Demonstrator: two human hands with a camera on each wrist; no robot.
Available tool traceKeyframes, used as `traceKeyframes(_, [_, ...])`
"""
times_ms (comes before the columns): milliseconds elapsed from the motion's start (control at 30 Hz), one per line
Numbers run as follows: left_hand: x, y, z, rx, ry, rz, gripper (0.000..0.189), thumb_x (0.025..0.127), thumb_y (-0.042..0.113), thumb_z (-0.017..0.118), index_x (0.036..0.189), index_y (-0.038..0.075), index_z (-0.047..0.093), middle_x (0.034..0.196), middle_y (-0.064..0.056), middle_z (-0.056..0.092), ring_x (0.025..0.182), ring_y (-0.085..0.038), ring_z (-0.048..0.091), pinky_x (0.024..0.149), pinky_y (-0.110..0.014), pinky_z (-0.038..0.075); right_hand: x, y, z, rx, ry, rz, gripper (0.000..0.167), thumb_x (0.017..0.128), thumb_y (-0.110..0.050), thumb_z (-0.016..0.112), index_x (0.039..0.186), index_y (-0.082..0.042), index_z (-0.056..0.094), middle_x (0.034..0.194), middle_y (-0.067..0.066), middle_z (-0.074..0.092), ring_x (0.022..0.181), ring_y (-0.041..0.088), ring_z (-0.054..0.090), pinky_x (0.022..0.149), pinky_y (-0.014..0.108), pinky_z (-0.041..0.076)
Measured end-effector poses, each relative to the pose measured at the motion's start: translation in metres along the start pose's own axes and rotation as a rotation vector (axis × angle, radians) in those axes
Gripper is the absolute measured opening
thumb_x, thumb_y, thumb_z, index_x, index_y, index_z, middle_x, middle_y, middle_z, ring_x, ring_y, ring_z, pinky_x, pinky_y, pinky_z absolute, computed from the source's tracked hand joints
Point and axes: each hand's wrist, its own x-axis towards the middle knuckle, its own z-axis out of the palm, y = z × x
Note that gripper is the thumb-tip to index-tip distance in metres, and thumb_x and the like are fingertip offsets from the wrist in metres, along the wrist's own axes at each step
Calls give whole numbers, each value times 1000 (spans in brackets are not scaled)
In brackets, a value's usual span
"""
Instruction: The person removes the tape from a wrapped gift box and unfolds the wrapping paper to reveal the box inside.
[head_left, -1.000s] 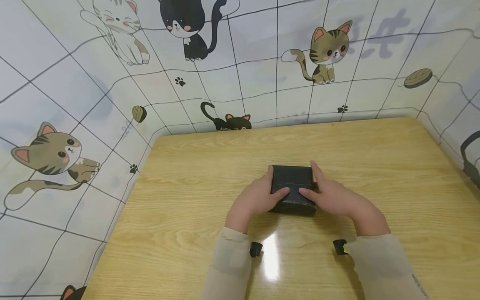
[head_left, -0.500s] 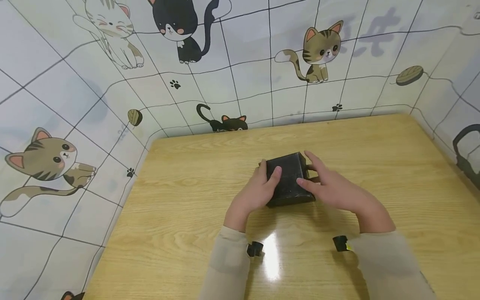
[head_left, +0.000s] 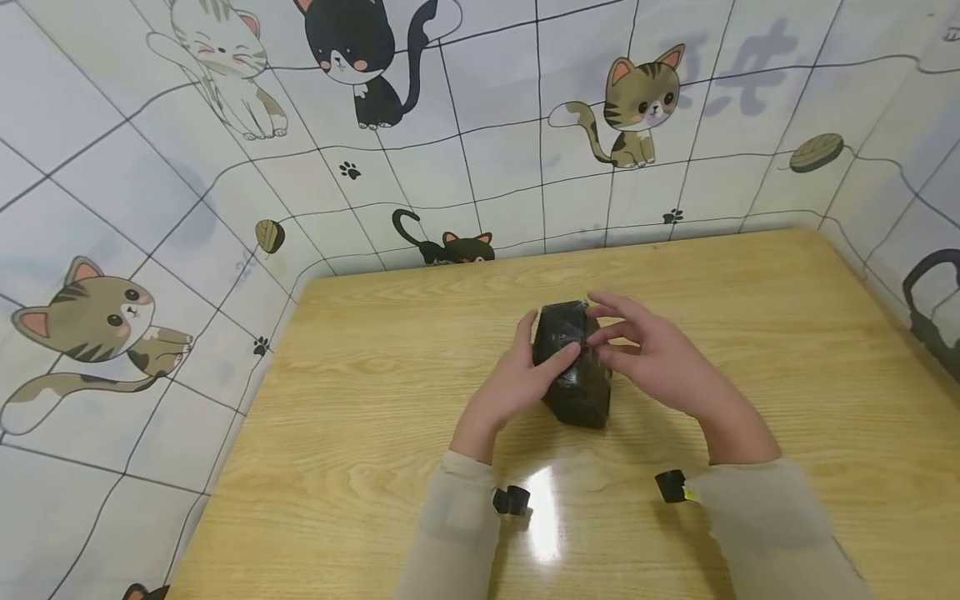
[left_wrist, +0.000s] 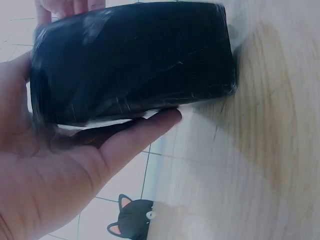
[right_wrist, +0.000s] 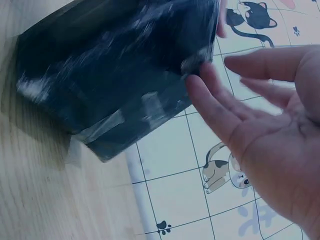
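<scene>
A black box [head_left: 581, 404] in glossy, creased wrapping stands turned on the wooden table, tipped off flat, between both hands. My left hand [head_left: 510, 383] grips it from the left, thumb over the near face and fingers behind the far side. In the left wrist view the black box [left_wrist: 130, 60] lies in the palm between thumb and fingers. Strips of clear tape [right_wrist: 152, 107] show on it in the right wrist view. My right hand [head_left: 660, 362] is at its right side, fingers spread and loosely bent, fingertips right at the box's edge, thumb apart.
The wooden table [head_left: 375, 392] runs back to a wall [head_left: 510, 167] covered in a cat-print, gridded sheet, which also rises at left and right. A small black device sits by the left cuff [head_left: 512, 500], and another by the right cuff [head_left: 672, 486].
The black box has been turned from lying flat, its broad face up, to standing on a narrower side. My left hand has kept its grip while the right fingers loosened along the right edge.
</scene>
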Motion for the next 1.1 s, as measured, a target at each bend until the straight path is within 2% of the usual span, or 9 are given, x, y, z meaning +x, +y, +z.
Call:
traceKeyframes(133, [-1,1,-8,19,20,12,106,92,64,72,172,32,10,170,-10,40,148,-29,50,122,-54,43,2,4,4,-20,-67,-80,72,101,10,59,166,-9,35,159,21,50,136,40,61,112,51,54])
traceKeyframes(200, [-2,0,-14,34,19,14,100,94,58,73,172,27,17,171,-7,39,151,-28,46,123,-54,41,4,6,6,-92,-75,-85,69,101,8,62,164,-7,39,158,22,52,139,42,58,115,63,47])
traceKeyframes(300, [-5,-1,-23,79,37,-9,83,100,48,67,169,17,32,168,-9,44,150,-30,49,121,-55,44,7,11,10,-252,-85,-30,63,102,-5,68,160,-4,44,161,25,48,146,48,48,118,70,40])
traceKeyframes(400, [-8,-5,-29,128,50,-26,68,105,41,60,163,11,43,162,-12,51,143,-32,57,115,-53,50,9,20,14,-379,-118,41,66,103,-21,71,160,-3,43,164,28,41,151,53,39,119,71,36])
traceKeyframes(600, [-8,-15,-33,237,51,-56,55,110,33,55,157,5,51,155,-16,59,136,-35,64,112,-51,53,8,30,16,-413,-160,82,72,103,-29,71,162,-3,40,166,29,39,153,54,37,120,71,35])
traceKeyframes(700, [-9,-17,-32,300,7,-92,57,109,34,59,157,5,51,147,-20,65,134,-35,66,111,-52,53,8,29,16,-423,-173,80,68,105,-26,69,162,-3,41,167,29,37,154,54,35,121,70,35])
traceKeyframes(833, [-9,-15,-29,322,-41,-115,73,104,40,67,165,10,39,138,-20,71,127,-33,70,108,-53,55,7,27,14,-440,-186,90,62,107,-23,66,161,-2,44,169,32,31,154,57,32,120,72,34])
traceKeyframes(967, [-8,-12,-25,353,-30,-109,77,104,40,69,168,16,33,139,-19,70,128,-32,70,109,-52,54,6,26,13,-447,-186,92,60,107,-22,65,160,-1,45,169,34,28,154,58,30,120,72,34])
traceKeyframes(1100, [-10,-11,-22,398,4,-112,68,107,41,63,166,15,39,147,-18,66,136,-33,65,114,-53,51,6,26,14,-462,-178,109,66,107,-28,66,160,2,42,163,36,38,150,58,38,118,71,37])
